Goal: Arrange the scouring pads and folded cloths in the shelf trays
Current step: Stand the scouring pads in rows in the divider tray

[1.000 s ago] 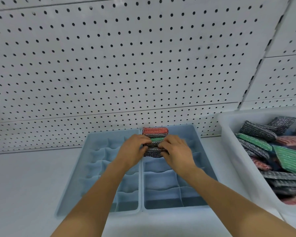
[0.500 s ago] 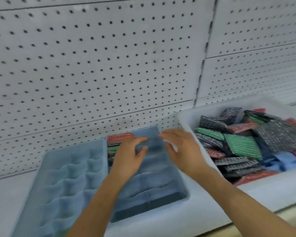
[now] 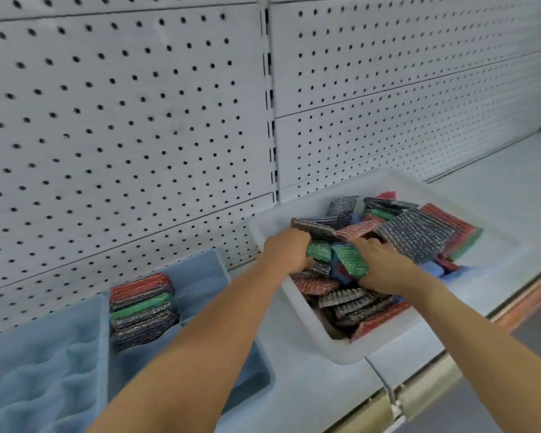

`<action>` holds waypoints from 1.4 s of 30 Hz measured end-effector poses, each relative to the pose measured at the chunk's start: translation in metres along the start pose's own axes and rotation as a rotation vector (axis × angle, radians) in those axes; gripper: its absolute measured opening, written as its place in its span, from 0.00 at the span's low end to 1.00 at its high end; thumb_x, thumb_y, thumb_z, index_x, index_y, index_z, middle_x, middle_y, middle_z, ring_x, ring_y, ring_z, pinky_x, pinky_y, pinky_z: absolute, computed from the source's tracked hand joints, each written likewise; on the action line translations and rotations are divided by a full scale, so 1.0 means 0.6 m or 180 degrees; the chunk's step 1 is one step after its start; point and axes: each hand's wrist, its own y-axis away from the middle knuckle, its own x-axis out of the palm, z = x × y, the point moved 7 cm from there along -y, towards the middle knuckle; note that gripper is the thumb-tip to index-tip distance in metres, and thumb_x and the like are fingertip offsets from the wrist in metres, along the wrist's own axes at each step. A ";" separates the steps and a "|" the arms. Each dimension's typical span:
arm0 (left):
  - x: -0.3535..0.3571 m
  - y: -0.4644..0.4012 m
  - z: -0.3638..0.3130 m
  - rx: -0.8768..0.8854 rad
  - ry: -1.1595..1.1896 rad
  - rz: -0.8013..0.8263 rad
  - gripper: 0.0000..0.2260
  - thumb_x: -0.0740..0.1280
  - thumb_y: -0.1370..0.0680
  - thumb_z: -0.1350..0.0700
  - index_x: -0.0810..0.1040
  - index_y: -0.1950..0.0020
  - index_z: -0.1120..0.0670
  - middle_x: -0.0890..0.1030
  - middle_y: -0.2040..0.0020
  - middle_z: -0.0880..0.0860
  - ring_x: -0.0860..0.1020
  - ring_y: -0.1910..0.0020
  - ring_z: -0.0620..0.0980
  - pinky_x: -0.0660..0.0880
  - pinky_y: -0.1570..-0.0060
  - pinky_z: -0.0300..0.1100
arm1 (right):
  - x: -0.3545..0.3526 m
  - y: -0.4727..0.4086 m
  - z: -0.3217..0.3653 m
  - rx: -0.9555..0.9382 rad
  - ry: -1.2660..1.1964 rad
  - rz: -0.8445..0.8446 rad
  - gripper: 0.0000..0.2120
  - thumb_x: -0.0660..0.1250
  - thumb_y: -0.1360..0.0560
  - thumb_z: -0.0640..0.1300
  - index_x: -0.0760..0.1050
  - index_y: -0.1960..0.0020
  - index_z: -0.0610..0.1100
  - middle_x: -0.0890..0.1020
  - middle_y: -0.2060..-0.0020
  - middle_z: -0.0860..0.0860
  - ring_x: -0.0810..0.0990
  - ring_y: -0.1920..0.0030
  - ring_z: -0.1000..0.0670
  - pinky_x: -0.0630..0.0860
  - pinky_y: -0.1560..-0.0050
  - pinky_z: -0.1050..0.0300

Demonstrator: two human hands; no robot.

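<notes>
A white bin [image 3: 344, 354] on the shelf holds a loose heap of scouring pads in grey, green and red, with blue cloth [image 3: 450, 271] underneath. Both hands are inside it. My left hand [image 3: 286, 250] curls its fingers round a green pad [image 3: 318, 250] at the bin's left side. My right hand [image 3: 384, 265] grips another green pad [image 3: 350, 260] beside it. To the left, a blue divided tray [image 3: 200, 270] carries a row of several pads standing on edge [image 3: 142, 309] in its back compartment.
A second blue tray [image 3: 41, 364] with small wavy cells sits at the far left. White pegboard [image 3: 138, 120] backs the shelf. The shelf's front edge [image 3: 419, 392] runs diagonally at lower right. Bare shelf stretches away to the right of the bin.
Both hands left the row of pads in the blue tray and moved right into the white bin, where each now grips a green pad. The camera swung right.
</notes>
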 end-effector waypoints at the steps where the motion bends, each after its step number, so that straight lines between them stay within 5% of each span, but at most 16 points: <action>1: 0.006 -0.007 0.000 -0.0034 -0.0045 0.0051 0.22 0.70 0.24 0.47 0.73 0.33 0.53 0.77 0.38 0.54 0.76 0.41 0.57 0.75 0.43 0.52 | -0.002 -0.002 0.002 -0.0037 0.0126 -0.0114 0.34 0.68 0.28 0.45 0.56 0.26 0.48 0.69 0.37 0.44 0.70 0.38 0.39 0.73 0.45 0.45; 5: 0.008 -0.023 0.003 -0.0050 0.0032 -0.0173 0.14 0.68 0.22 0.51 0.76 0.37 0.50 0.79 0.42 0.52 0.78 0.44 0.56 0.75 0.48 0.48 | -0.020 0.003 0.008 -0.0122 0.0206 -0.0536 0.17 0.63 0.24 0.43 0.69 0.36 0.48 0.78 0.45 0.48 0.78 0.47 0.44 0.74 0.54 0.52; 8: -0.007 -0.009 0.016 -0.0006 0.0400 -0.0743 0.10 0.63 0.20 0.55 0.78 0.40 0.50 0.81 0.48 0.52 0.80 0.49 0.55 0.76 0.53 0.45 | -0.057 0.024 -0.001 0.0028 0.0039 -0.1170 0.04 0.62 0.23 0.43 0.70 0.48 0.46 0.81 0.57 0.48 0.77 0.62 0.45 0.69 0.65 0.56; 11: -0.041 0.032 0.041 -0.0048 0.1362 -0.1237 0.13 0.64 0.20 0.52 0.74 0.35 0.52 0.82 0.47 0.50 0.81 0.54 0.50 0.76 0.54 0.44 | -0.094 0.063 -0.008 0.0090 -0.0497 -0.1965 0.07 0.66 0.23 0.48 0.73 0.47 0.48 0.79 0.66 0.51 0.76 0.68 0.46 0.74 0.68 0.56; 14: -0.077 0.092 0.077 -0.0185 0.2729 -0.1685 0.11 0.67 0.21 0.53 0.72 0.41 0.52 0.83 0.46 0.51 0.82 0.56 0.47 0.78 0.56 0.41 | -0.111 0.091 0.003 -0.0035 -0.1103 -0.2282 0.11 0.68 0.24 0.51 0.75 0.45 0.46 0.80 0.66 0.49 0.79 0.67 0.45 0.79 0.66 0.49; 19: -0.093 0.215 0.133 -0.0237 0.3558 -0.1814 0.10 0.70 0.23 0.56 0.76 0.43 0.52 0.82 0.51 0.49 0.82 0.56 0.45 0.78 0.58 0.34 | -0.120 0.106 0.074 -0.0460 -0.1682 -0.2246 0.11 0.68 0.25 0.52 0.67 0.57 0.49 0.72 0.72 0.51 0.69 0.72 0.48 0.67 0.70 0.53; 23: -0.092 0.313 0.230 -0.0477 0.3193 -0.1715 0.11 0.71 0.24 0.58 0.78 0.44 0.45 0.81 0.51 0.43 0.80 0.56 0.40 0.76 0.55 0.32 | -0.121 0.120 0.155 -0.0865 -0.2071 -0.2198 0.05 0.69 0.24 0.48 0.74 0.51 0.50 0.72 0.67 0.62 0.73 0.67 0.60 0.70 0.66 0.59; 27: -0.059 0.388 0.323 -0.0859 0.2590 -0.1127 0.16 0.71 0.25 0.61 0.77 0.44 0.42 0.82 0.47 0.44 0.80 0.50 0.43 0.74 0.48 0.40 | -0.090 0.117 0.235 -0.1220 -0.2287 -0.1858 0.06 0.67 0.23 0.43 0.75 0.46 0.50 0.79 0.59 0.58 0.76 0.60 0.60 0.69 0.62 0.75; 31: -0.033 0.418 0.358 -0.1033 0.2108 -0.0948 0.14 0.72 0.25 0.60 0.76 0.45 0.44 0.79 0.46 0.45 0.78 0.48 0.44 0.74 0.43 0.43 | -0.052 0.117 0.303 -0.1386 -0.2236 -0.1559 0.16 0.68 0.24 0.38 0.73 0.37 0.45 0.81 0.52 0.53 0.78 0.55 0.55 0.75 0.55 0.62; 33: -0.018 0.414 0.365 -0.1056 0.1675 -0.0856 0.13 0.72 0.25 0.58 0.76 0.46 0.44 0.79 0.46 0.44 0.77 0.46 0.45 0.73 0.40 0.44 | -0.039 0.121 0.317 -0.1349 -0.2317 -0.1468 0.15 0.69 0.25 0.38 0.71 0.40 0.46 0.80 0.51 0.53 0.79 0.52 0.53 0.75 0.56 0.58; 38: 0.020 0.396 0.362 -0.0977 0.0791 -0.0711 0.12 0.70 0.24 0.58 0.76 0.43 0.45 0.79 0.41 0.44 0.77 0.42 0.47 0.74 0.42 0.47 | -0.028 0.130 0.329 -0.1262 -0.2440 -0.1415 0.13 0.71 0.26 0.39 0.70 0.49 0.51 0.78 0.57 0.63 0.77 0.56 0.65 0.72 0.63 0.71; 42: 0.034 0.396 0.357 -0.0785 0.0509 -0.0885 0.12 0.68 0.23 0.59 0.76 0.41 0.49 0.77 0.42 0.47 0.74 0.42 0.47 0.74 0.47 0.45 | -0.016 0.139 0.345 -0.1399 -0.2467 -0.1307 0.14 0.73 0.28 0.39 0.74 0.53 0.56 0.80 0.59 0.64 0.77 0.57 0.63 0.72 0.61 0.72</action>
